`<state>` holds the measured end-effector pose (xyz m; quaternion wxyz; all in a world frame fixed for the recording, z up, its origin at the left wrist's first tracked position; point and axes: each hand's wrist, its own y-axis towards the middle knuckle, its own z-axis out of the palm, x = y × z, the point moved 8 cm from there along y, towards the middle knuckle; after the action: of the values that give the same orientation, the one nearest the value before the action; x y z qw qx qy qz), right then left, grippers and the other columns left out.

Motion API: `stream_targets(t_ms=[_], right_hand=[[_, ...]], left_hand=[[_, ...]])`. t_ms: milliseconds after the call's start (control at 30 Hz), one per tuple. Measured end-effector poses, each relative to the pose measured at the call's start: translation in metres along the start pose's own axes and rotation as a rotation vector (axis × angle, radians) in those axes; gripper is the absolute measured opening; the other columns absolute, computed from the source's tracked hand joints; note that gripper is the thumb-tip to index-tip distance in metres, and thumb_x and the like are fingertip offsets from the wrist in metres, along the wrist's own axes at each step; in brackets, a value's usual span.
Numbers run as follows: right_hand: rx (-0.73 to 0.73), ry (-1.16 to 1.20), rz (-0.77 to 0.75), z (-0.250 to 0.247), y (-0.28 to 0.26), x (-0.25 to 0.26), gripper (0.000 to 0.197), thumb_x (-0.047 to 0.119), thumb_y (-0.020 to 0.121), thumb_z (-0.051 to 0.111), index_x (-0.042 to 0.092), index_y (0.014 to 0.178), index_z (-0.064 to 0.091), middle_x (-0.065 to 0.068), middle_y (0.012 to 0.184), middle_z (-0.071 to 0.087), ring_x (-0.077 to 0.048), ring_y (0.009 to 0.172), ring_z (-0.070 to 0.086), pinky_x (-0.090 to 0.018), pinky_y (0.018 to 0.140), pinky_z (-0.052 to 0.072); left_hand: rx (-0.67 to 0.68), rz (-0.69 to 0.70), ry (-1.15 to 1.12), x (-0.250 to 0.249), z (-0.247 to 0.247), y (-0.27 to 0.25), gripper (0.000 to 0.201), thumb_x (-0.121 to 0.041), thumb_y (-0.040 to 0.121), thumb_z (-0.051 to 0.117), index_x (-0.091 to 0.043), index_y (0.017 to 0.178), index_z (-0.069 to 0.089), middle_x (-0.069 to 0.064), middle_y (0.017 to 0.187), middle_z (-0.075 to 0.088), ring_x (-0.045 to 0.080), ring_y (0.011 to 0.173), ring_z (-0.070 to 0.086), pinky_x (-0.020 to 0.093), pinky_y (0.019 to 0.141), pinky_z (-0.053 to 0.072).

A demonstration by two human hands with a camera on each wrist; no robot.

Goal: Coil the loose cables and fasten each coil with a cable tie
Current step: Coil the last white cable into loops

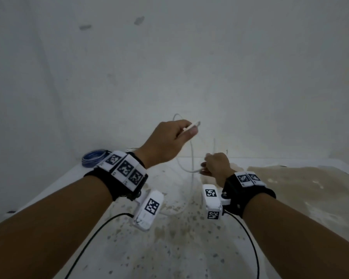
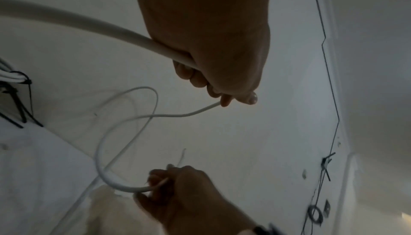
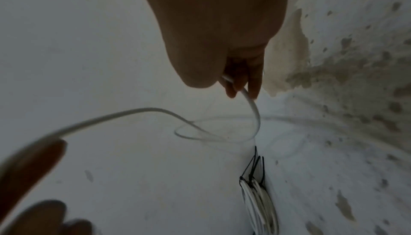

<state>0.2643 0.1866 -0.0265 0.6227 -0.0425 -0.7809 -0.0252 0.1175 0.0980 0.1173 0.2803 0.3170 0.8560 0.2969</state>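
The left hand is raised above the worktop, thumb and forefinger pinching a thin white cable near its end; in the left wrist view the round, smooth cable runs through the curled fingers. The right hand sits lower, near the worktop's far edge, fingers curled round the same cable, with a loop hanging slack between the two hands. More of the cable trails down onto the worktop's middle.

At the far left corner lies a blue coil, flat and round. The right wrist view shows a white coil bound with black ties, lying where the worktop meets the wall.

The worktop is pale, speckled and blotched with tan stains, heaviest toward its right edge. The wall is plain and matte with a few smudges. The near middle of the worktop lies open between the forearms.
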Motion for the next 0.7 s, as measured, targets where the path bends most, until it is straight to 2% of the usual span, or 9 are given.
stream_targets(t_ms=[33,100,167,233,333,433,533,633,700], right_hand=[[-0.036,-0.103,0.009,-0.010,0.002,-0.003,0.023,0.018,0.099,0.051,0.003,0.085,0.061,-0.016,0.090,0.065,-0.028,0.076,0.066,-0.036,0.073,0.055],[-0.323,-0.214,-0.020,-0.054,0.002,-0.006,0.041,0.033,0.098,0.045,-0.001,0.100,0.067,-0.019,0.103,0.067,-0.036,0.098,0.066,-0.035,0.083,0.050],[-0.518,-0.250,-0.049,-0.099,-0.013,-0.003,0.051,0.035,0.101,0.035,-0.005,0.101,0.067,-0.020,0.102,0.067,-0.038,0.100,0.064,-0.038,0.089,0.048],[-0.593,-0.305,-0.077,-0.132,-0.022,-0.001,0.052,0.035,0.102,0.031,-0.003,0.096,0.066,-0.018,0.098,0.069,-0.038,0.091,0.067,-0.041,0.088,0.053],[-0.579,-0.448,-0.107,-0.168,-0.035,0.002,0.046,0.030,0.103,0.035,-0.002,0.098,0.068,-0.020,0.102,0.068,-0.038,0.093,0.064,-0.038,0.084,0.052],[-0.550,-0.530,-0.151,-0.192,-0.043,-0.002,0.046,0.031,0.104,0.038,-0.001,0.098,0.071,-0.018,0.101,0.068,-0.036,0.094,0.061,-0.036,0.081,0.048],[-0.621,-0.520,-0.237,-0.205,-0.052,0.007,0.042,0.030,0.103,0.040,0.002,0.085,0.067,-0.012,0.085,0.066,-0.032,0.081,0.058,-0.033,0.069,0.040],[-0.662,-0.604,-0.325,-0.201,-0.057,0.027,0.038,0.030,0.102,0.042,0.006,0.078,0.060,-0.006,0.073,0.056,-0.030,0.073,0.051,-0.032,0.065,0.033],[-0.597,-0.647,-0.415,-0.188,-0.058,0.043,0.039,0.030,0.101,0.043,0.005,0.080,0.063,-0.007,0.072,0.057,-0.029,0.072,0.050,-0.032,0.063,0.031]], left_hand=[[0.027,0.011,0.015,0.002,0.007,-0.004,0.034,-0.041,0.100,0.049,-0.014,0.086,0.065,-0.002,0.059,0.053,0.007,0.052,0.044,0.023,0.053,0.033],[0.070,0.008,0.019,0.006,0.027,-0.011,0.032,-0.043,0.099,0.050,-0.017,0.093,0.068,-0.006,0.057,0.051,0.005,0.052,0.046,0.023,0.054,0.034],[0.069,-0.032,0.006,0.010,0.052,-0.014,0.035,-0.045,0.100,0.047,-0.018,0.095,0.068,-0.008,0.056,0.051,0.005,0.054,0.049,0.026,0.057,0.037],[0.012,-0.106,0.016,0.015,0.074,-0.010,0.037,-0.045,0.101,0.045,-0.017,0.097,0.069,-0.005,0.062,0.060,0.012,0.063,0.059,0.031,0.064,0.045],[0.022,-0.163,0.091,0.014,0.101,0.007,0.038,-0.041,0.101,0.046,-0.019,0.127,0.062,-0.002,0.084,0.072,0.020,0.088,0.068,0.032,0.082,0.050],[0.336,-0.065,0.065,-0.004,0.140,0.019,0.043,-0.035,0.099,0.053,-0.022,0.140,0.052,-0.001,0.120,0.065,0.018,0.108,0.062,0.035,0.097,0.046],[0.644,0.013,-0.134,-0.035,0.168,0.009,0.054,-0.023,0.097,0.058,-0.025,0.148,0.040,0.000,0.143,0.048,0.015,0.125,0.051,0.035,0.106,0.043],[0.792,0.047,-0.235,-0.067,0.184,-0.009,0.071,-0.011,0.089,0.056,-0.034,0.149,0.026,0.001,0.153,0.039,0.017,0.135,0.043,0.040,0.109,0.041],[0.826,0.111,-0.240,-0.089,0.200,-0.022,0.072,-0.005,0.086,0.049,-0.033,0.146,0.022,0.009,0.149,0.042,0.025,0.130,0.048,0.049,0.104,0.044]])
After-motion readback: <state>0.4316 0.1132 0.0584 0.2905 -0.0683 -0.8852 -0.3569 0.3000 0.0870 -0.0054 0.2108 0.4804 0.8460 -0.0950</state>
